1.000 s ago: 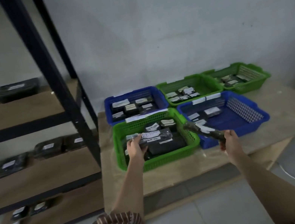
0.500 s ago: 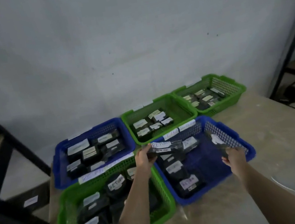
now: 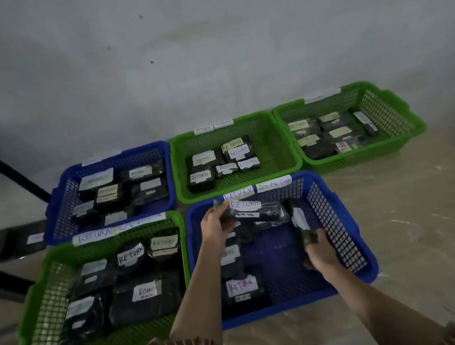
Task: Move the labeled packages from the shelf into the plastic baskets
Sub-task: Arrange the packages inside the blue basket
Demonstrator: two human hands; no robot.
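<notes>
Both hands are over the near blue basket point(image 3: 351, 244). Left hand point(image 3: 215, 223) grips a black package point(image 3: 254, 211) labelled RETURN at the basket's 12 o'clock. Right hand point(image 3: 319, 253) grips a second package point(image 3: 300, 220) at its 3 o'clock, beside the mesh wall.

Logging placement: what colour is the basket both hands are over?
Blue, clearest in the head view.

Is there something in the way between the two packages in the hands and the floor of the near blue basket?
Nothing visible blocks them. The left hand holds a labeled package and the right hand holds a second package, both over the near blue basket, whose middle floor is bare.
</notes>
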